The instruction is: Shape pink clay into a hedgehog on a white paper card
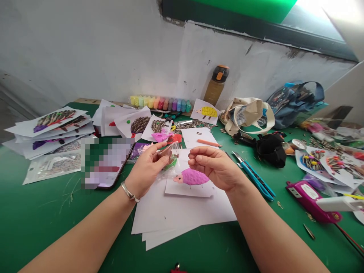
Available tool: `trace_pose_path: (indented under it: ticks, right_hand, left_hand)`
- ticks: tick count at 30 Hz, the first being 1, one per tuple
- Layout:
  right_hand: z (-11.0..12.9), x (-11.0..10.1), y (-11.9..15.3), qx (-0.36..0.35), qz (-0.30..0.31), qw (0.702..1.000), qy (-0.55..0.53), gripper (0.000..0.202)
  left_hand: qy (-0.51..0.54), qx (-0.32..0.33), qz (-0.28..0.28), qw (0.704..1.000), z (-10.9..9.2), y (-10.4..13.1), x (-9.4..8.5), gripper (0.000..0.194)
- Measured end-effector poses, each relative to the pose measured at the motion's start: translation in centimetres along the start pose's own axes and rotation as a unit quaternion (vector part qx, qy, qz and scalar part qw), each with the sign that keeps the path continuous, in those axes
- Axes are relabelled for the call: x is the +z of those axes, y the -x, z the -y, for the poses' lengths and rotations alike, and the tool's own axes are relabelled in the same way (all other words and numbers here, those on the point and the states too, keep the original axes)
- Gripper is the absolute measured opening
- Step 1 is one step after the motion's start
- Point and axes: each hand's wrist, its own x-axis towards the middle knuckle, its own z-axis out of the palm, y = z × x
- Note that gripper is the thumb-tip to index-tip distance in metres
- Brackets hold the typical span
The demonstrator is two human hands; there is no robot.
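Note:
My left hand [147,167], with a silver bracelet at the wrist, has its thumb and fingers closed on a clear plastic bag [171,162] with brown and green clay inside. To its right my right hand [212,165] is closed in a pinch; a tiny dark bit shows at the fingertips, too small to name. Below and between the hands lies a white card with a pink clay hedgehog [193,177], partly covered by my right hand. The card rests on a stack of white paper [182,214].
A phone [109,165] and stacked seed pictures [54,127] are on the left. Behind are clay tubs [162,103], a bottle [216,85] and sunflower seeds [196,124]. A blue cutter [256,178], black pouch [270,149] and magenta device [313,201] lie right.

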Motion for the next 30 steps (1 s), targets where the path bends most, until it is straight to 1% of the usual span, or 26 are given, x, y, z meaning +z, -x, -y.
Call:
trace_pose_path:
  ticks: [2,3,4,6,7,8,9,11,12,13,14,15,17,19,21,24,25,27,30]
  right_hand:
    - [0.1,-0.1,0.1,-0.004,0.007,1.000,0.001,0.023]
    - [0.1,0.0,0.1,-0.005,0.010,1.000,0.002,0.022]
    - [0.1,0.0,0.1,-0.006,0.016,1.000,0.001,0.021]
    - [0.1,0.2,0.2,-0.001,0.031,1.000,-0.001,0.018]
    - [0.1,0.4,0.3,0.003,0.040,0.999,-0.002,0.016]
    - [0.1,0.6,0.3,0.007,0.049,0.999,-0.003,0.016]
    - [0.1,0.8,0.4,0.012,0.057,0.998,-0.005,0.016]
    - [-0.1,1.3,0.4,0.017,0.068,0.998,-0.010,0.016]
    - [-0.2,1.5,0.4,0.017,0.070,0.997,-0.011,0.017]
    - [-0.3,1.6,0.4,0.016,0.070,0.997,-0.011,0.018]
    - [-0.4,1.7,0.4,0.015,0.069,0.997,-0.007,0.019]
    - [-0.5,1.7,0.4,0.014,0.068,0.998,0.001,0.020]
    - [-0.7,1.7,0.3,0.012,0.065,0.997,0.030,0.022]
    - [-0.9,1.7,0.4,0.005,0.055,0.996,0.065,0.023]
    - [-1.1,1.8,0.4,-0.006,0.035,0.995,0.098,0.021]
    - [-1.3,2.0,0.4,-0.032,0.008,0.988,0.150,0.017]
    - [-1.4,2.2,0.3,-0.042,0.004,0.985,0.166,0.016]
    - [-1.6,2.4,0.3,-0.057,-0.002,0.980,0.190,0.018]
    - [-1.9,3.0,0.2,-0.062,-0.027,0.976,0.207,0.021]
  left_hand:
    - [-0.092,0.046,-0.011,0.995,0.1,0.0,-0.3,0.054]
    - [-0.145,0.088,-0.026,0.985,0.0,0.1,-0.5,0.053]
    - [-0.196,0.137,-0.047,0.970,-0.1,0.3,-0.6,0.051]
    - [-0.270,0.257,-0.105,0.922,-0.5,0.9,-0.7,0.042]
    - [-0.286,0.293,-0.129,0.903,-0.7,1.3,-0.6,0.037]
    - [-0.287,0.306,-0.127,0.899,-0.9,1.7,-0.5,0.034]
    - [-0.274,0.295,-0.097,0.910,-1.1,2.0,-0.3,0.032]
    - [-0.211,0.203,0.016,0.956,-1.4,2.6,0.1,0.033]
    - [-0.180,0.158,0.066,0.969,-1.5,2.8,0.3,0.031]
    - [-0.154,0.126,0.108,0.974,-1.5,2.9,0.5,0.029]
    - [-0.125,0.101,0.137,0.977,-1.5,3.0,0.7,0.028]
    - [-0.104,0.084,0.142,0.981,-1.5,3.0,0.9,0.027]
    - [-0.106,0.078,0.135,0.982,-1.4,2.9,1.1,0.024]
    - [-0.145,0.102,0.110,0.978,-1.3,2.9,1.1,0.019]
    - [-0.199,0.143,0.089,0.965,-1.2,2.8,1.0,0.016]
    - [-0.255,0.184,0.075,0.946,-1.1,2.9,1.0,0.016]
    - [-0.257,0.184,0.076,0.946,-1.1,2.9,1.0,0.017]
    - [-0.240,0.161,0.084,0.954,-1.1,2.9,1.1,0.017]
    - [-0.178,0.120,0.097,0.972,-1.3,2.8,1.3,0.017]
